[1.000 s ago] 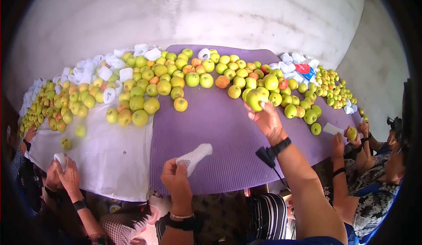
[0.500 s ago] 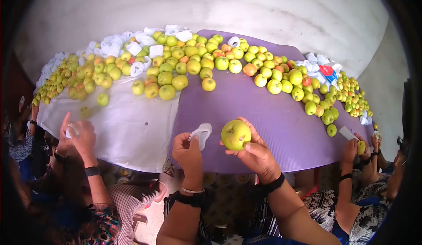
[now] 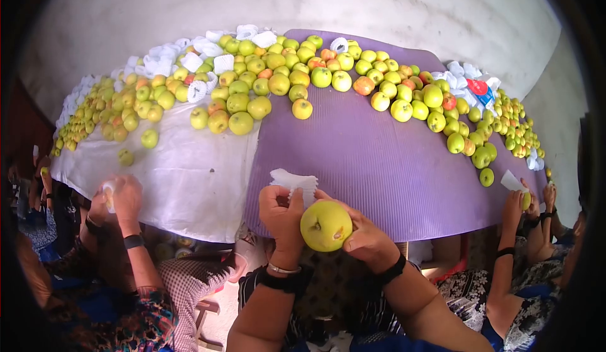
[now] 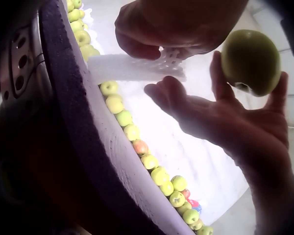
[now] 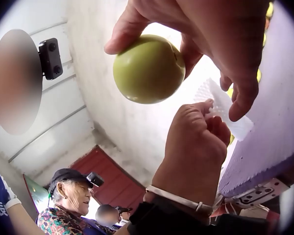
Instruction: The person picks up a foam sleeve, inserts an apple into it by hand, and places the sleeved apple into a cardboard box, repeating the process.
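Note:
A green-yellow apple [image 3: 323, 224] with a brown blemish near its lower edge is in my right hand [image 3: 374, 243], thumb on one side and fingers on the other. Close beside it, my left hand [image 3: 281, 221] pinches a white foam net sleeve [image 3: 295, 181] between thumb and fingers. The left wrist view shows the sleeve [image 4: 117, 67] stretched out flat-looking, with the apple [image 4: 251, 61] apart from it. Some right-hand fingers [image 5: 242, 98] reach across to the sleeve in the right wrist view. Both hands are at the near edge of the purple mat [image 3: 328, 147].
A long heap of apples [image 3: 240, 103] lines the table's far side, with white foam nets [image 3: 161, 58] piled behind it. A red, blue and white packet [image 3: 481, 92] lies among nets at right. Other people's hands [image 3: 123, 200] work on the left and right; white cloth [image 3: 183, 181] covers the left part.
My right hand has brought the apple back from the heap, down and left to beside my left hand. The foam sleeve stays in the left hand, and the hands are now close together.

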The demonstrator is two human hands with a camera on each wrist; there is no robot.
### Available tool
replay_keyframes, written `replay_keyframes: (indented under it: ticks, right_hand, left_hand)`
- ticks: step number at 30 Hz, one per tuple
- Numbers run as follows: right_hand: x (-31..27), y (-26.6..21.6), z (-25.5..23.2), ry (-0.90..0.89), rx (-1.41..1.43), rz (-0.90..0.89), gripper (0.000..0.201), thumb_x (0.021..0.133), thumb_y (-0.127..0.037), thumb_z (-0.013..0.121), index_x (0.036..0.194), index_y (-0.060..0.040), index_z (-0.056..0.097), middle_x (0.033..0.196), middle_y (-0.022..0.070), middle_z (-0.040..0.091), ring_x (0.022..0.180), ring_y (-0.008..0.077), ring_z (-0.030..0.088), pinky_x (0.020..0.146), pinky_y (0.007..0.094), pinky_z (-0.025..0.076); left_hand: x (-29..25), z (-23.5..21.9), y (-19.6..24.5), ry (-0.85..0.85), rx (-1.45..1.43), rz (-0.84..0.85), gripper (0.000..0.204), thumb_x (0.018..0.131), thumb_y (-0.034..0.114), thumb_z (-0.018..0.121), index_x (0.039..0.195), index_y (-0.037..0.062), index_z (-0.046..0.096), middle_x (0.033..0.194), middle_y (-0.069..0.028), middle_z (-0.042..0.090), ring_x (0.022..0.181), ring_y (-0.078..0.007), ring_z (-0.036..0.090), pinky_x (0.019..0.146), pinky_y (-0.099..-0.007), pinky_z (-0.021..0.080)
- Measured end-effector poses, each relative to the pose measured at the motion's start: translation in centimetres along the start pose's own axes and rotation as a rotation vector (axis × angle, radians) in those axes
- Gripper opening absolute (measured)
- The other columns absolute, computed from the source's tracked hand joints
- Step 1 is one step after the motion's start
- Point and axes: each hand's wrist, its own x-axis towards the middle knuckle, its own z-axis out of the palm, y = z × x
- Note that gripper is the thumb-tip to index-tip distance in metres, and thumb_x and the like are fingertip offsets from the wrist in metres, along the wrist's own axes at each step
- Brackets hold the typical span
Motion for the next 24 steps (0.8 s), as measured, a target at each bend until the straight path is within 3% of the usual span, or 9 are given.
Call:
replay_keyframes:
  ticks: [5, 7, 10, 13, 17, 20, 24]
  right_hand:
    - [0.4, 0.5, -2.3, 0.041, 0.031, 0.033, 0.081, 0.066, -0.032, 0.073, 0.130, 0.0028, 0.037, 0.124, 0.0085, 0.049, 0.115, 0.0197, 0.047, 0.100, 0.0318, 0.033]
    - [0.5, 0.3, -2.6, 0.094, 0.077, -0.007, 0.077, 0.068, -0.032, 0.071, 0.129, 0.0027, 0.038, 0.123, 0.0087, 0.049, 0.114, 0.0201, 0.047, 0.100, 0.0325, 0.034]
    - [0.4, -0.2, -3.3, 0.138, 0.150, -0.058, 0.068, 0.071, -0.027, 0.067, 0.126, 0.0024, 0.042, 0.121, 0.0094, 0.052, 0.112, 0.0214, 0.049, 0.101, 0.0337, 0.033]
    - [0.4, -0.5, -3.5, 0.237, 0.036, -0.102, 0.062, 0.071, -0.022, 0.068, 0.124, 0.0027, 0.045, 0.116, 0.0094, 0.055, 0.110, 0.0214, 0.050, 0.100, 0.0339, 0.034]
    - [0.3, -0.6, -3.0, 0.356, -0.190, -0.119, 0.057, 0.068, -0.009, 0.070, 0.120, 0.0026, 0.049, 0.109, 0.0079, 0.057, 0.101, 0.0179, 0.054, 0.093, 0.0304, 0.040]
    - [0.3, -0.6, -2.5, 0.390, -0.358, -0.096, 0.057, 0.065, -0.003, 0.073, 0.117, 0.0021, 0.051, 0.103, 0.0060, 0.058, 0.095, 0.0149, 0.055, 0.086, 0.0275, 0.044]
    - [0.2, -0.8, -2.6, 0.409, -0.543, -0.002, 0.059, 0.063, 0.003, 0.071, 0.117, 0.0036, 0.050, 0.101, 0.0053, 0.058, 0.094, 0.0135, 0.055, 0.086, 0.0277, 0.044]
  left_hand:
    - [-0.7, 0.7, 0.0, -0.105, -0.048, -0.014, 0.016, 0.074, 0.002, 0.067, 0.076, 0.0036, 0.051, 0.071, -0.0007, 0.049, 0.060, -0.0062, 0.046, 0.054, -0.0221, 0.040]
    - [-0.9, 0.9, -0.2, -0.171, -0.255, -0.021, 0.014, 0.076, 0.000, 0.065, 0.076, 0.0033, 0.051, 0.074, 0.0005, 0.051, 0.062, -0.0044, 0.046, 0.054, -0.0208, 0.039]
    - [-1.0, 1.0, 1.3, -0.242, -0.290, -0.032, 0.010, 0.078, -0.001, 0.062, 0.081, 0.0021, 0.053, 0.075, 0.0014, 0.052, 0.064, -0.0031, 0.045, 0.055, -0.0193, 0.038]
    - [-1.0, 0.9, 1.7, -0.333, -0.291, -0.169, 0.008, 0.080, -0.001, 0.059, 0.087, 0.0003, 0.055, 0.076, 0.0011, 0.053, 0.064, -0.0032, 0.046, 0.055, -0.0187, 0.037]
    - [-1.0, 0.6, 1.2, -0.352, -0.259, -0.208, 0.010, 0.081, -0.001, 0.057, 0.091, -0.0005, 0.056, 0.078, -0.0005, 0.055, 0.066, -0.0034, 0.047, 0.057, -0.0184, 0.038]
    - [-1.1, 0.7, 1.1, -0.358, -0.400, -0.225, 0.008, 0.082, 0.000, 0.057, 0.090, -0.0007, 0.057, 0.079, -0.0004, 0.056, 0.067, -0.0043, 0.048, 0.058, -0.0195, 0.039]
    - [-1.1, 0.9, 1.3, -0.358, -0.230, 0.090, 0.006, 0.081, 0.000, 0.056, 0.086, 0.0001, 0.059, 0.076, -0.0021, 0.056, 0.066, -0.0101, 0.051, 0.059, -0.0241, 0.041]
